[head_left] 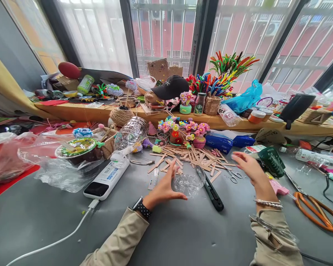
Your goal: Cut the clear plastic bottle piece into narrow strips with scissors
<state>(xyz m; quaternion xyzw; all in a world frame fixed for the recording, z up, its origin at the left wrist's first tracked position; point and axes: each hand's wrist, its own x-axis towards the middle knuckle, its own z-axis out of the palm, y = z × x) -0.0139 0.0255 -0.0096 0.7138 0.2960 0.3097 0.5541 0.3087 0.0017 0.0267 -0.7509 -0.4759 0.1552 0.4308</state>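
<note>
A clear plastic bottle base (189,184), cut low like a shallow cup, rests on the grey table. My left hand (166,186) curves round its left side, thumb at the near edge and fingers at the far edge. Just right of the base lies a dark green utility knife (215,195). Raised over the table farther right, my right hand (248,168) has its fingers apart and holds nothing. It is nearest to small silver scissors (233,175) and a dark green container (272,160). A clear plastic strip (274,227) clings to my right sleeve.
Wooden craft sticks (194,157) lie scattered behind the hands. Large orange-handled scissors (316,210) lie at right. A white power bank (108,179) with a cable stands left, near a lidded bowl (76,149). The wooden ledge (161,115) carries pipe cleaners (208,85) and a black cap (173,87).
</note>
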